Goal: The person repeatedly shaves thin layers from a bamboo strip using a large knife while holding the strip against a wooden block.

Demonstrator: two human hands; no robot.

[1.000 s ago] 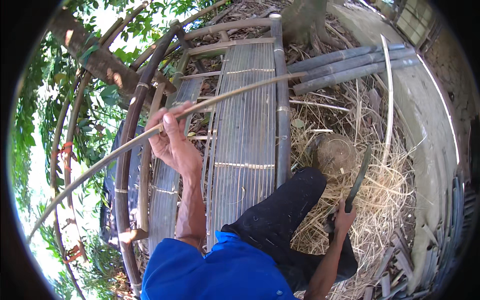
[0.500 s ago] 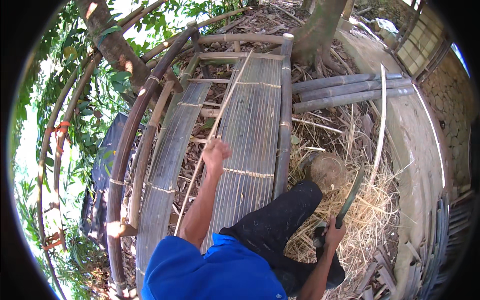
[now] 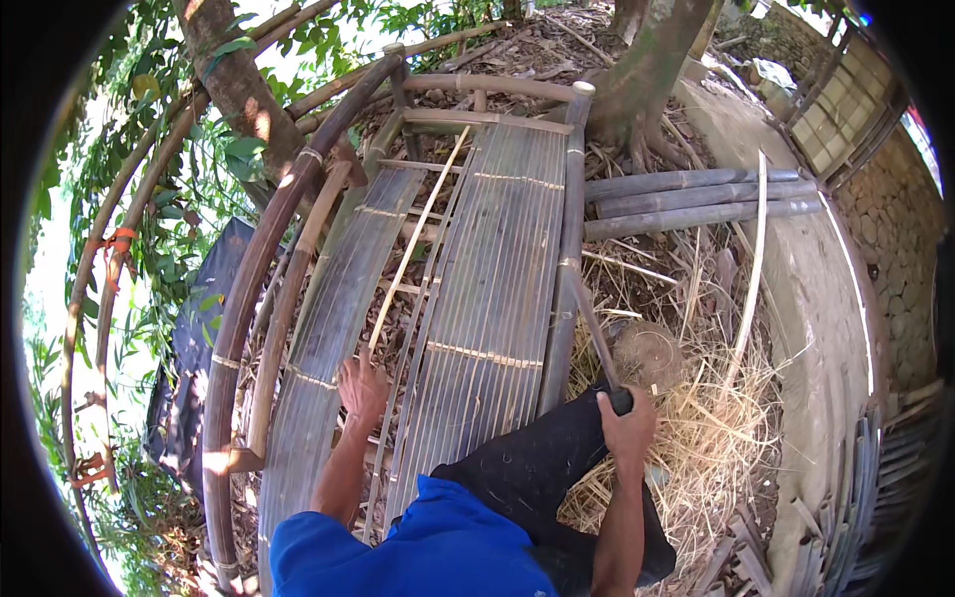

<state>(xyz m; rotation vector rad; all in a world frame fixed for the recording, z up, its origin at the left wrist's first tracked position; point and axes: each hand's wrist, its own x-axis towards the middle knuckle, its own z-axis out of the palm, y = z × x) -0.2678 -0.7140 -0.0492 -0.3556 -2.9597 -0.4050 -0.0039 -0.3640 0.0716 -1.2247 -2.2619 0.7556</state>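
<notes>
A thin pale bamboo strip (image 3: 413, 244) lay lengthwise along the gap between the two slatted bamboo panels, its near end at the left hand (image 3: 362, 390) and its far end reaching away toward the top rail of the frame. The left hand was closed down over that near end, fingers curled on it and pressed against the slats. Well apart from it, on the far side of a dark trouser leg (image 3: 542, 463), the right hand (image 3: 629, 428) was clamped around the black handle of a long blade (image 3: 594, 333), which slanted up and away from the fist beside the thick bamboo side pole (image 3: 569, 249). No packages, labels or signs showed anywhere; the only bright marks were orange ties (image 3: 119, 239) on thin curved poles far out beyond the left hand. Under the left hand lay the left slatted panel (image 3: 333, 338), and between the hands the wider right slatted panel (image 3: 492, 298). Just beyond the right hand sat a round stump (image 3: 652, 353) amid dry straw (image 3: 716, 448). Farther out past the blade, three grey bamboo poles (image 3: 696, 199) lay side by side, near a tree trunk (image 3: 647, 70).
</notes>
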